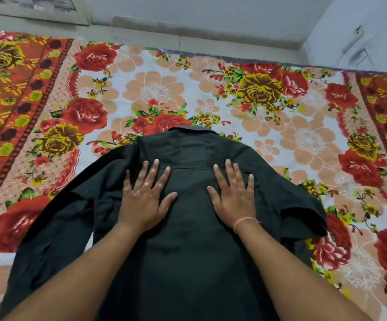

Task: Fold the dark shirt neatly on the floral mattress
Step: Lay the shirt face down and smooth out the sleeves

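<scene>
The dark shirt [189, 239] lies back side up on the floral mattress [164, 89], collar pointing away from me. Its left sleeve runs down toward the near left, creased and bunched. Its right sleeve is rumpled and folded back at the right. My left hand [145, 198] rests flat on the upper back of the shirt, fingers spread. My right hand [233, 195], with a pink thread around the wrist, lies flat beside it, a short gap between the two. Neither hand grips the cloth.
The mattress cover shows red and yellow roses on white, with orange-red borders at the left [9, 93] and right. Beyond its far edge is a pale floor strip and wall [188, 26]. A white cabinet [359, 33] stands at the far right.
</scene>
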